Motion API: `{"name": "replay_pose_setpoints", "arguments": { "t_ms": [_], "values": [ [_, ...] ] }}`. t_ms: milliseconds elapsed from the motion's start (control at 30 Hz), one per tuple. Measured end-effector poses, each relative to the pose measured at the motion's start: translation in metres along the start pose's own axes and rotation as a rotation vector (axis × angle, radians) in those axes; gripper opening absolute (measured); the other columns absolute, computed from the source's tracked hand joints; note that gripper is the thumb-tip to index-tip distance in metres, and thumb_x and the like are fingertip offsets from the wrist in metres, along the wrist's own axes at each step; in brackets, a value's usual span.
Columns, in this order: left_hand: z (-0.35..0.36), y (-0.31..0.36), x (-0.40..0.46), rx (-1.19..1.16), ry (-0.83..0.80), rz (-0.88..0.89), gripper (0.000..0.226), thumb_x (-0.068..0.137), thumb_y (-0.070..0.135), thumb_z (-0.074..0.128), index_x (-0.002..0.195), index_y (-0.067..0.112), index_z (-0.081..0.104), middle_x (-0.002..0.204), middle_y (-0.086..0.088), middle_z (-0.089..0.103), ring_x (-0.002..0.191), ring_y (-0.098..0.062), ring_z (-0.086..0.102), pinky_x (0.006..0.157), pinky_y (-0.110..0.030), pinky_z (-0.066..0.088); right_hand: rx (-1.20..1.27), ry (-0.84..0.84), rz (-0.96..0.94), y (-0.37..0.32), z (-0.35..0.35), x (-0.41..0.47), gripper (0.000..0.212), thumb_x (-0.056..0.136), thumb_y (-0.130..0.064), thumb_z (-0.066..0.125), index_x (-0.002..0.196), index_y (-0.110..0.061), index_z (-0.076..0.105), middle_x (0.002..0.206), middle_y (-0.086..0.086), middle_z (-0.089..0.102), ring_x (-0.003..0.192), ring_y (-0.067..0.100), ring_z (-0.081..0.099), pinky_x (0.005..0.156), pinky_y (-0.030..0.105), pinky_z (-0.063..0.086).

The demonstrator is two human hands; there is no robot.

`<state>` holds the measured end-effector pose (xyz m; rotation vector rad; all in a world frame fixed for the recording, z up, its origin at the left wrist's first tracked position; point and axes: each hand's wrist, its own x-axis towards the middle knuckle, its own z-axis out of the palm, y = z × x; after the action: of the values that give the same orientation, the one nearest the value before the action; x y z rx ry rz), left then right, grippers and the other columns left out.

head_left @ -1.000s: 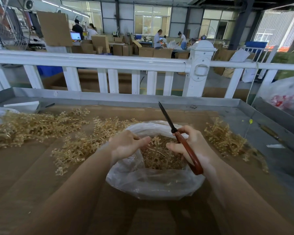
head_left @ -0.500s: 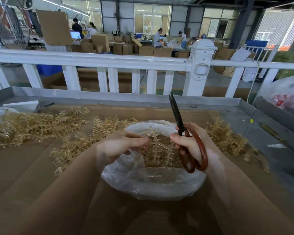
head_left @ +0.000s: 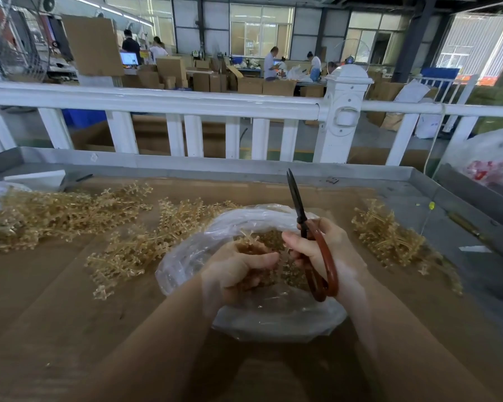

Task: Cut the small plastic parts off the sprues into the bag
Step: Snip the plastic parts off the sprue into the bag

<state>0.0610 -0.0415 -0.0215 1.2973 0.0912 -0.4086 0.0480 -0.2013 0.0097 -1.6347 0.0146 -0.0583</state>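
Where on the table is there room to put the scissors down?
Bare brown board lies near the person, left of the bag, below the left sprue pile. Grey table right of the right sprue pile looks free too. Around the bag's mouth, both hands and sprues crowd in.

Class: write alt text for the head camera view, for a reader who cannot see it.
Over an open clear plastic bag, the left hand grips a golden plastic sprue while the right hand holds red-handled scissors, blades pointing up. More sprues lie in heaps on the brown table either side.
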Motion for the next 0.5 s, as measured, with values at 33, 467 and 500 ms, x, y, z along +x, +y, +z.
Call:
{"name": "replay_pose_setpoints", "arguments": {
  "t_ms": [33, 467, 500],
  "values": [
    [0.000, -0.002, 0.002, -0.036, 0.008, 0.008, 0.015, 0.069, 0.001, 0.075, 0.059, 0.012, 0.073, 0.070, -0.008, 0.072, 0.060, -0.020, 0.070, 0.045, -0.023, 0.051, -0.005, 0.011, -0.008, 0.001, 0.000, -0.001, 0.036, 0.077, -0.020, 0.077, 0.103, -0.009, 0.055, 0.075, 0.009, 0.069, 0.053, 0.010, 0.063, 0.049, 0.017, 0.050],
    [0.006, -0.007, 0.001, -0.327, 0.255, 0.073, 0.027, 0.085, 0.004, 0.066, 0.110, -0.005, 0.059, 0.065, -0.005, 0.069, 0.037, -0.006, 0.055, 0.034, -0.014, 0.039, -0.479, 0.150, -0.295, 0.034, 0.006, -0.013, 0.027, 0.077, -0.030, 0.078, 0.089, -0.030, 0.054, 0.075, -0.020, 0.059, 0.074, -0.016, 0.056, 0.065, 0.002, 0.042],
    [0.004, -0.010, 0.003, -0.321, 0.278, 0.086, 0.028, 0.083, 0.002, 0.068, 0.108, -0.005, 0.058, 0.064, -0.004, 0.067, 0.036, -0.006, 0.053, 0.035, -0.014, 0.039, -0.502, 0.162, -0.321, 0.037, 0.008, -0.015, 0.026, 0.077, -0.031, 0.077, 0.090, -0.028, 0.054, 0.074, -0.021, 0.057, 0.075, -0.019, 0.054, 0.065, 0.002, 0.041]
  ]
}}
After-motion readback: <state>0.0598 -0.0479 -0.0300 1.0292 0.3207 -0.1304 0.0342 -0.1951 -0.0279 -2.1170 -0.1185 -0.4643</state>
